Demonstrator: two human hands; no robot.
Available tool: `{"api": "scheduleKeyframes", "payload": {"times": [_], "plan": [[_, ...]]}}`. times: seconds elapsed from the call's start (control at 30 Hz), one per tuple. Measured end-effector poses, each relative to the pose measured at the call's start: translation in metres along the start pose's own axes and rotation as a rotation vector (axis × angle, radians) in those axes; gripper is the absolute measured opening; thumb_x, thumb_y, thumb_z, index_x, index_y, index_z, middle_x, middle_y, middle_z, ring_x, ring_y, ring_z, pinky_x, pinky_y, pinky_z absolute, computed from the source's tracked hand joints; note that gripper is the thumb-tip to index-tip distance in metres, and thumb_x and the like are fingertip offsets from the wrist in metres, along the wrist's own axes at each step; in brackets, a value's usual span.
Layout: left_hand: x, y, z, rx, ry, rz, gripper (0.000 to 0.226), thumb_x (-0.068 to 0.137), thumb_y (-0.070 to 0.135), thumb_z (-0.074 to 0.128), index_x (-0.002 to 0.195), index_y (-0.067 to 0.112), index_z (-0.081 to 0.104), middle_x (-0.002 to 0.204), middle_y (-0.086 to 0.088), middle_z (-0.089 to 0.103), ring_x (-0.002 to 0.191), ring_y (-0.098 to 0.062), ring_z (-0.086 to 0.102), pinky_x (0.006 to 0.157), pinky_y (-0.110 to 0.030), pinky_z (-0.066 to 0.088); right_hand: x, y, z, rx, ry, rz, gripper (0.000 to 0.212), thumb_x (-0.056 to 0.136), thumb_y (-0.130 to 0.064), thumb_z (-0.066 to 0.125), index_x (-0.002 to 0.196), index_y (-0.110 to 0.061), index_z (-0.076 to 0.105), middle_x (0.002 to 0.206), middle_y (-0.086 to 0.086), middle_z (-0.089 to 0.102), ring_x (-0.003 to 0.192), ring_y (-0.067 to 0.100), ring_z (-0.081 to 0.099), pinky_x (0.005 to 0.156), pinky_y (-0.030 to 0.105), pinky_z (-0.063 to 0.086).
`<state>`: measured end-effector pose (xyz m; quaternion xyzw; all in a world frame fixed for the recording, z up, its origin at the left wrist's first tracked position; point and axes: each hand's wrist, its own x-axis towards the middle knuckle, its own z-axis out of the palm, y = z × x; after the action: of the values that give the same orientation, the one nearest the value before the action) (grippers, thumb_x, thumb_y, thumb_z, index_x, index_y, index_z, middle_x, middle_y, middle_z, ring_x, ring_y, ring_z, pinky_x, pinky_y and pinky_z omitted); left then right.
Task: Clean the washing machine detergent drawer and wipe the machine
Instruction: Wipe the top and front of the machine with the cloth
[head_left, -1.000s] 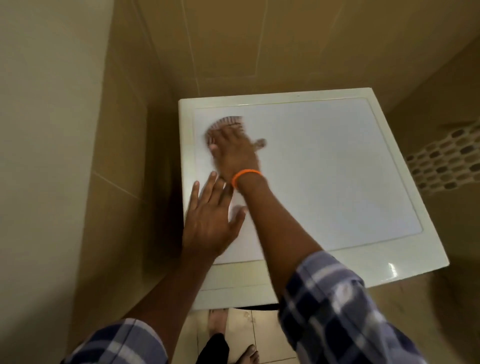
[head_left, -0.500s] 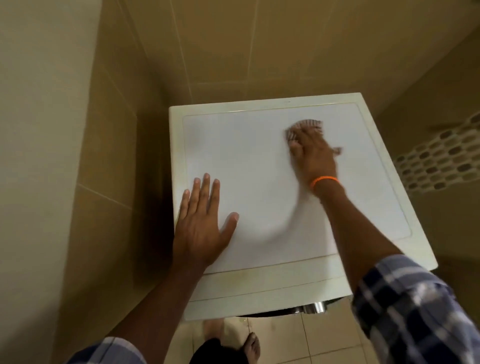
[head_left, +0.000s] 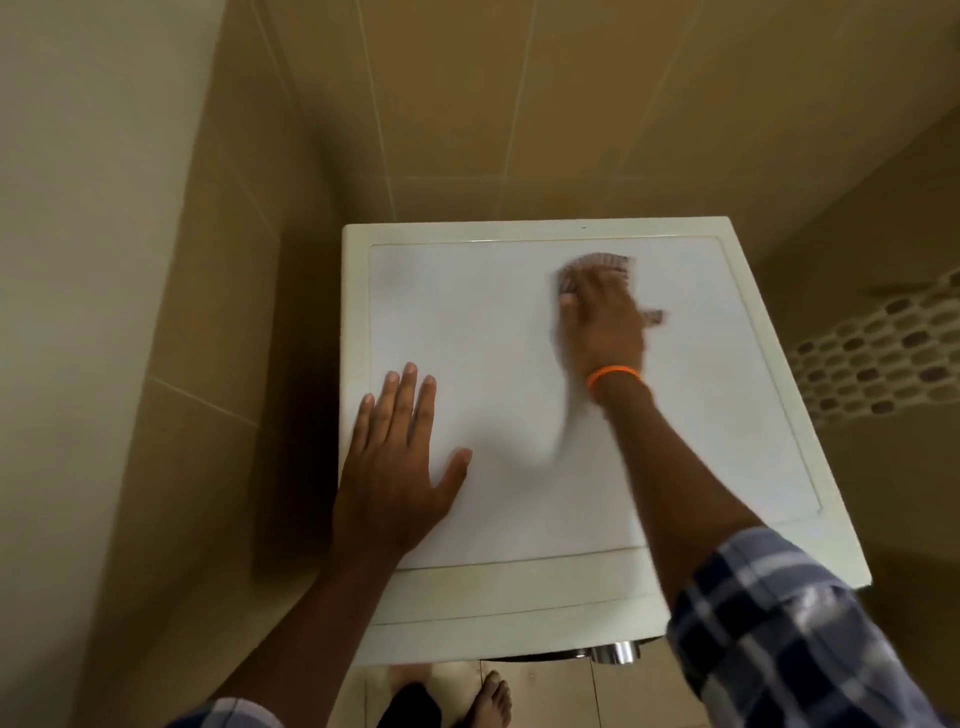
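The white washing machine (head_left: 498, 332) is seen from above, its flat top filling the middle of the view. My right hand (head_left: 602, 317) presses a striped cloth (head_left: 605, 262) flat on the top near the back right; the cloth shows past my fingertips and at my thumb side. The hand and cloth are blurred by motion. An orange band circles that wrist. My left hand (head_left: 400, 467) lies flat, fingers spread, on the top's front-left part and holds nothing. The detergent drawer is out of sight below the front edge.
Beige tiled walls (head_left: 467, 104) close in behind and to the left of the machine, with a narrow dark gap (head_left: 311, 415) on the left. A mosaic tile strip (head_left: 872, 358) runs on the right wall. A chrome knob (head_left: 615, 652) and bare feet (head_left: 493, 699) show below the front edge.
My right hand swept the cloth from the back left of the top over to the back right, then back a little toward the middle. My left hand stayed flat in place.
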<state>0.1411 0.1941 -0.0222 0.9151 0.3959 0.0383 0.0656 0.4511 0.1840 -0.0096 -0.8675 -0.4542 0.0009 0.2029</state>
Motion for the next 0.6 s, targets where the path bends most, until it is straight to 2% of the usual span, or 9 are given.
{"api": "scheduleKeyframes", "payload": {"times": [0.07, 0.13, 0.2, 0.27, 0.33, 0.4, 0.5, 0.6], "plan": [[0.002, 0.000, -0.001, 0.009, -0.002, 0.000, 0.088, 0.104, 0.066, 0.040, 0.171, 0.013, 0.016, 0.179, -0.009, 0.008, 0.166, -0.026, 0.004, 0.133, -0.052, 0.015, 0.002, -0.066, 0.031, 0.039, -0.012, -0.198, 0.044, 0.102, -0.029, 0.051, 0.139, -0.011, 0.067, 0.142, 0.019, 0.064, 0.132, 0.038, 0.058, 0.116, 0.045, 0.043], [0.002, 0.000, 0.000, 0.012, 0.000, -0.004, 0.084, 0.104, 0.061, 0.040, 0.168, 0.008, 0.026, 0.176, -0.016, 0.020, 0.165, -0.031, 0.013, 0.132, -0.052, 0.017, -0.003, -0.135, 0.058, 0.092, -0.081, -0.386, 0.041, 0.101, -0.028, 0.057, 0.137, -0.012, 0.069, 0.143, 0.016, 0.064, 0.134, 0.037, 0.057, 0.115, 0.046, 0.043], [-0.001, -0.002, 0.002, 0.028, -0.023, -0.021, 0.083, 0.106, 0.059, 0.026, 0.161, -0.001, 0.038, 0.168, -0.027, 0.035, 0.160, -0.041, 0.027, 0.132, -0.053, 0.020, -0.014, -0.187, 0.072, 0.086, -0.179, -0.514, 0.045, 0.104, -0.037, 0.051, 0.144, -0.021, 0.064, 0.156, 0.007, 0.054, 0.145, 0.032, 0.046, 0.121, 0.046, 0.034], [-0.002, -0.002, 0.002, 0.057, -0.053, -0.042, 0.092, 0.104, 0.066, 0.014, 0.158, -0.004, 0.040, 0.164, -0.031, 0.038, 0.157, -0.044, 0.031, 0.132, -0.053, 0.020, -0.014, -0.201, 0.076, 0.072, -0.229, -0.543, 0.046, 0.106, -0.043, 0.047, 0.148, -0.029, 0.059, 0.164, -0.001, 0.045, 0.153, 0.027, 0.037, 0.124, 0.045, 0.029], [-0.001, -0.001, 0.000, 0.038, -0.022, -0.062, 0.094, 0.103, 0.070, 0.030, 0.161, -0.003, 0.036, 0.168, -0.027, 0.034, 0.160, -0.040, 0.026, 0.132, -0.052, 0.022, -0.009, -0.188, 0.074, 0.106, -0.232, -0.572, 0.045, 0.106, -0.044, 0.049, 0.146, -0.029, 0.061, 0.161, 0.000, 0.049, 0.151, 0.028, 0.040, 0.123, 0.043, 0.032], [0.001, 0.002, -0.003, 0.021, 0.002, -0.071, 0.097, 0.102, 0.072, 0.038, 0.167, 0.003, 0.023, 0.175, -0.019, 0.021, 0.165, -0.033, 0.014, 0.132, -0.049, 0.019, 0.001, -0.159, 0.066, 0.138, -0.220, -0.554, 0.048, 0.104, -0.045, 0.047, 0.144, -0.025, 0.064, 0.154, 0.004, 0.056, 0.144, 0.031, 0.048, 0.119, 0.044, 0.038], [0.003, 0.003, -0.003, 0.003, -0.017, -0.072, 0.100, 0.100, 0.076, 0.037, 0.171, 0.010, 0.010, 0.179, -0.011, 0.004, 0.166, -0.028, 0.002, 0.134, -0.048, 0.015, 0.023, -0.091, 0.045, 0.173, -0.145, -0.349, 0.052, 0.099, -0.043, 0.048, 0.142, -0.019, 0.066, 0.150, 0.013, 0.059, 0.136, 0.036, 0.056, 0.116, 0.047, 0.044], [0.003, 0.002, -0.001, 0.005, -0.051, -0.091, 0.101, 0.099, 0.079, 0.033, 0.171, 0.012, 0.008, 0.180, -0.009, 0.000, 0.166, -0.027, 0.000, 0.133, -0.049, 0.017, 0.039, -0.002, 0.008, 0.119, -0.088, -0.157, 0.051, 0.101, -0.040, 0.051, 0.146, -0.020, 0.063, 0.153, 0.013, 0.057, 0.140, 0.032, 0.053, 0.121, 0.037, 0.038]]}}
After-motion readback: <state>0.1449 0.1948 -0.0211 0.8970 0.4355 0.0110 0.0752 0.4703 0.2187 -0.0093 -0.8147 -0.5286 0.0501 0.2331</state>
